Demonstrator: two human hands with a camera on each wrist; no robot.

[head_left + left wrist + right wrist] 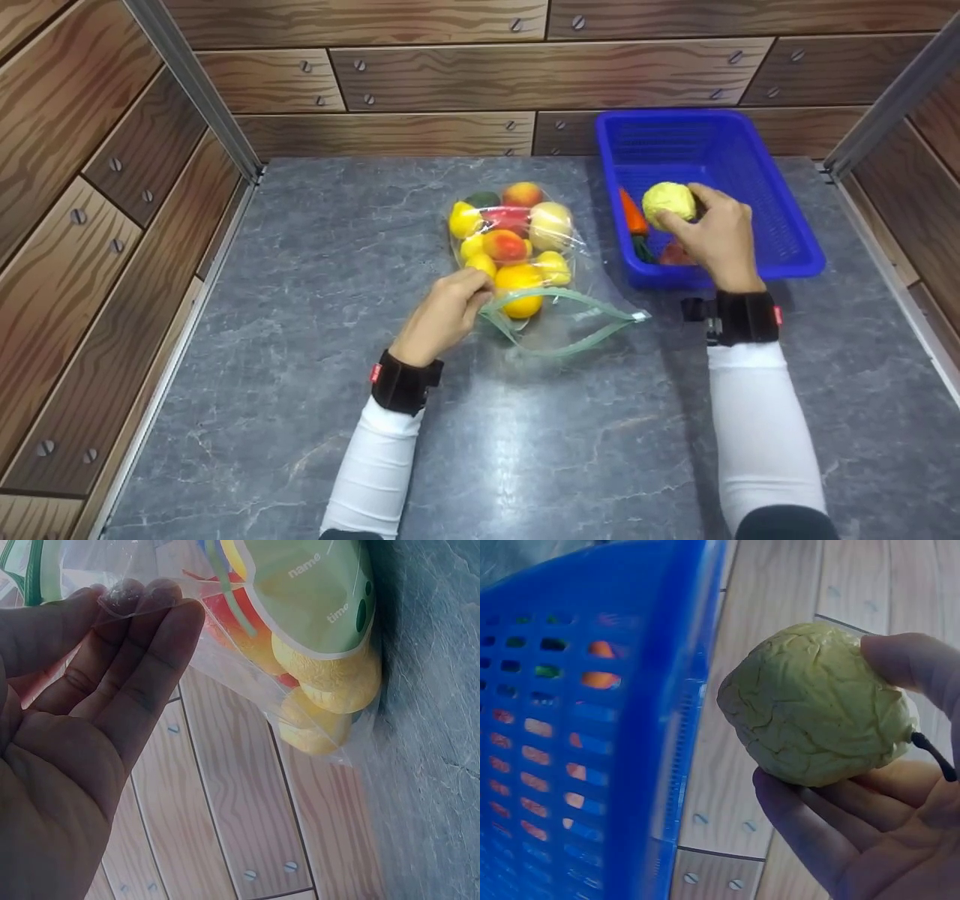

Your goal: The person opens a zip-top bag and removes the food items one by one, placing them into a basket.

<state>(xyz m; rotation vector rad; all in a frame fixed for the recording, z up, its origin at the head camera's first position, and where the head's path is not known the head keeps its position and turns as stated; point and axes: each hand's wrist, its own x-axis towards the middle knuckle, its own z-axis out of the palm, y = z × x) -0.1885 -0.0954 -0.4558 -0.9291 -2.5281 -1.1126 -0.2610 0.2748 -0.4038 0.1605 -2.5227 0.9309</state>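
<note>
The right hand (720, 236) has its grip closed around a wrinkled yellow-green fruit (668, 202), thumb on one side and fingers curled under the other, as the right wrist view shows (817, 705). The fruit is held over the near left part of the blue basket (795, 247), clear of the basket's floor. It is roughly egg-shaped; in the right wrist view its long axis runs left to right, with a dark stem at the end turned towards the palm.

The left hand (444, 315) pinches the near left edge of a clear zip bag (566, 322) at its mouth, fingertips (150, 604) lying nearly straight against the plastic with the thumb on the other side. The bag lies on the grey bench (300, 300), its long axis running near to far, its green-rimmed mouth open towards the near side. Its far end is packed with yellow, orange and red fruits (517, 240).

Inside the basket, just left of the held fruit, lies an orange carrot (632, 214), and a red piece (673, 255) sits below the hand. The basket stands on the far right of the bench, just beside the bag.
</note>
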